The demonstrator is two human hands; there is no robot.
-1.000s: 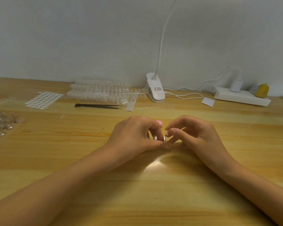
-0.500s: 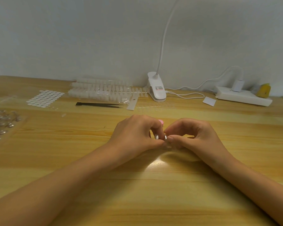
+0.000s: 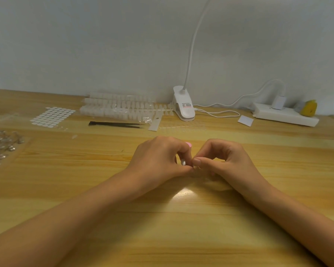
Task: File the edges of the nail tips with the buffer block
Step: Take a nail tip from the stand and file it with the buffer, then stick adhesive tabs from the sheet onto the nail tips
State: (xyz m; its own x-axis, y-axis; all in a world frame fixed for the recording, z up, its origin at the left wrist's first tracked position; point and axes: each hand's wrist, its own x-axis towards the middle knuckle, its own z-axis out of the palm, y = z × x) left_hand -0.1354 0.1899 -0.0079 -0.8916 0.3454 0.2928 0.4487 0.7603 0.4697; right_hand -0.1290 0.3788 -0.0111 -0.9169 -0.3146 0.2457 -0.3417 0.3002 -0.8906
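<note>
Filing in progress: left hand [image 3: 158,158] grips the buffer block [image 3: 189,144], right hand [image 3: 226,160] pinches an apparent, largely hidden nail tip; racked nail tips [image 3: 120,108] look unfiled.

Bench [image 3: 162,237]: pale wood, across the lower frame.
Clip lamp [image 3: 184,109]: white, upper centre, against the wall.
Tweezers [image 3: 114,124]: black, flat, left of centre.
Power strip [image 3: 285,116]: white, upper right.
Sticker sheet [image 3: 51,116]: white dots, upper left.

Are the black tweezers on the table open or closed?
Open: the black tweezers lie untouched, their two tips visibly apart at the right end.
</note>
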